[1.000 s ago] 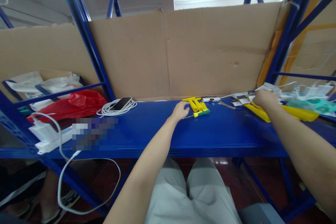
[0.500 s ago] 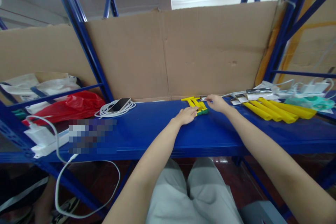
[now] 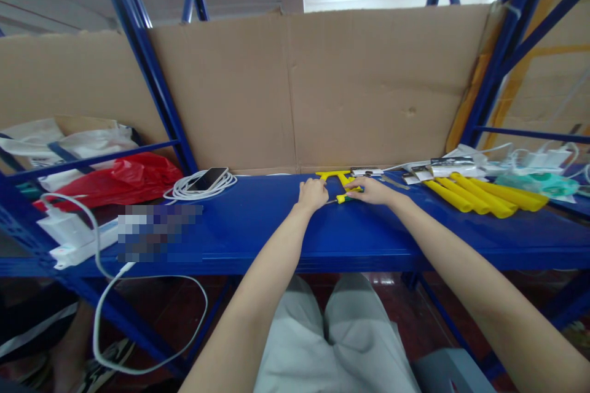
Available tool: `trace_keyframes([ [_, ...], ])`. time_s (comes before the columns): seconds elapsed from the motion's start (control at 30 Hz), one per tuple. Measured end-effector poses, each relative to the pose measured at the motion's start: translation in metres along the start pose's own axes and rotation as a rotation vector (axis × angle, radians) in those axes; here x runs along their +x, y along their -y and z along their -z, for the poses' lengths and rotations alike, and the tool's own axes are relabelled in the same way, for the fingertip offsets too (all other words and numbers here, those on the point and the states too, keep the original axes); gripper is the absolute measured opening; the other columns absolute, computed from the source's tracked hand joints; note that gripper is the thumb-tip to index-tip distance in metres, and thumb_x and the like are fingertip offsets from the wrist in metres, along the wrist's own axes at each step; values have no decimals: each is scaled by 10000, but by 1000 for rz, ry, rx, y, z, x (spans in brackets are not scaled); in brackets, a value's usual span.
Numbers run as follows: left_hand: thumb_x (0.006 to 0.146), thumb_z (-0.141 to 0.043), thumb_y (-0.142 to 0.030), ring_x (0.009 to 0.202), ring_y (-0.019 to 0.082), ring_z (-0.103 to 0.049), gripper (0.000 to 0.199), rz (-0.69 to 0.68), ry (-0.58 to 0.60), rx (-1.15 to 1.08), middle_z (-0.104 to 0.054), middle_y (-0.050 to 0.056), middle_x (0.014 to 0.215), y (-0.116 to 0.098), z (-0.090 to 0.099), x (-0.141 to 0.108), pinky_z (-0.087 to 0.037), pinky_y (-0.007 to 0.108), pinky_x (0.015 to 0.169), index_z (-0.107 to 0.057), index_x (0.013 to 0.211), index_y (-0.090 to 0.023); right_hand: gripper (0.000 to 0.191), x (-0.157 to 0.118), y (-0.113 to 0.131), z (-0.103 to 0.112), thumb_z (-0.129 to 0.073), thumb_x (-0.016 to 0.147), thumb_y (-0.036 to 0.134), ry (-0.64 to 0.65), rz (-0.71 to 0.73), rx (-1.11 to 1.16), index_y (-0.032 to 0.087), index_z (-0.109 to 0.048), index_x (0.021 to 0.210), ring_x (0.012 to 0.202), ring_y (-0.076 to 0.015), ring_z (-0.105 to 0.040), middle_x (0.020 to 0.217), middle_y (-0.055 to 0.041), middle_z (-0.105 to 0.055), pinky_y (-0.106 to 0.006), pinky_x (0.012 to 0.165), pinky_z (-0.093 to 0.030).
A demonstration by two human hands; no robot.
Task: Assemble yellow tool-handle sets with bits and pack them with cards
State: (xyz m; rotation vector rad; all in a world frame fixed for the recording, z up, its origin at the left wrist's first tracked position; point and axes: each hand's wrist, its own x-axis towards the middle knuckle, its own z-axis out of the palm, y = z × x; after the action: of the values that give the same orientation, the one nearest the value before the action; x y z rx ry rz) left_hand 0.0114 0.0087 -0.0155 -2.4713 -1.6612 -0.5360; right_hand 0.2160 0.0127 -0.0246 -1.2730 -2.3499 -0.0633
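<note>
My right hand (image 3: pixel 374 190) is closed around a screwdriver (image 3: pixel 342 199) with a yellow and green handle. Its thin shaft points left, toward my left hand (image 3: pixel 313 194). The left fingers are curled, and whatever they may grip is hidden. Just behind both hands lies a yellow T-shaped plastic piece (image 3: pixel 335 174), partly covered by the right fingers. Beyond the right hand sits a black and silver blade-like piece (image 3: pixel 367 172). A flat metal strip (image 3: pixel 394 182) rests to the right of that hand.
Several yellow tubular handles (image 3: pixel 479 194) lie on the blue shelf (image 3: pixel 258 227) at right. To the left are a phone (image 3: pixel 209 178) on a coiled white cable, a red plastic bag (image 3: pixel 124 178) and a white power strip (image 3: pixel 85 245). Cardboard (image 3: pixel 359 86) stands behind.
The right hand has come from the black and silver piece down to the screwdriver. My left hand has drawn back slightly left, off the yellow parts, and its fingers have curled.
</note>
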Motion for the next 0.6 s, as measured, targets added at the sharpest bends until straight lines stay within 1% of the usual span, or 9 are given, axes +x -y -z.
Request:
trace_keyframes([
  [0.07,862,-402,-163,1165,238,-514,399,38,-30,-3,-614,92,1226,3,-1,0,-421,396,972,-645,1176,-205,311,1,2,-2,-593,842,362,30,-7,-25,201,-715,1078,977,-224,-653,1071,-101,-706,-341,882,-488],
  [0.17,861,-408,-178,1255,229,-445,446,44,-42,-10,-519,71,1364,7,-5,0,-414,399,988,-591,1260,-251,366,1,6,-4,-592,837,434,73,-13,-86,217,-709,1108,1023,-244,-631,1089,-111,-695,-361,890,-475],
  [0.23,871,-404,-205,1312,229,-390,464,41,7,-21,-439,41,1450,10,-9,0,-383,432,1023,-554,1302,-288,378,1,10,-6,-587,835,460,93,-10,-116,233,-707,1113,1054,-255,-613,1108,-109,-687,-377,894,-464],
  [0.3,882,-389,-233,1336,240,-367,455,46,66,-31,-406,28,1478,11,-10,0,-345,480,1048,-556,1300,-301,367,1,14,-7,-588,833,461,109,-7,-129,246,-709,1105,1066,-261,-604,1118,-101,-684,-385,895,-454],
  [0.37,890,-365,-238,1304,251,-418,440,61,106,-37,-458,39,1441,11,-10,0,-341,498,1041,-591,1263,-287,342,2,16,-7,-596,831,438,125,-16,-135,243,-717,1084,1058,-261,-607,1116,-98,-684,-378,889,-450],
  [0.43,889,-345,-225,1224,252,-506,427,93,118,-35,-551,68,1350,11,-6,1,-368,475,1013,-643,1193,-252,303,3,16,-6,-617,819,411,140,-41,-132,235,-730,1038,1032,-255,-618,1093,-92,-692,-359,871,-454],
  [0.5,881,-347,-217,1157,253,-560,410,147,108,-17,-623,106,1245,10,-2,1,-388,445,986,-683,1116,-204,264,4,14,-2,-646,796,401,161,-66,-109,237,-743,978,990,-244,-635,1044,-75,-709,-336,844,-464],
  [0.6,864,-378,-217,1129,255,-581,381,221,70,7,-660,137,1165,10,3,1,-388,419,975,-694,1071,-166,220,0,7,6,-682,760,386,191,-117,-51,233,-751,903,927,-231,-658,971,-51,-729,-312,813,-478],
])
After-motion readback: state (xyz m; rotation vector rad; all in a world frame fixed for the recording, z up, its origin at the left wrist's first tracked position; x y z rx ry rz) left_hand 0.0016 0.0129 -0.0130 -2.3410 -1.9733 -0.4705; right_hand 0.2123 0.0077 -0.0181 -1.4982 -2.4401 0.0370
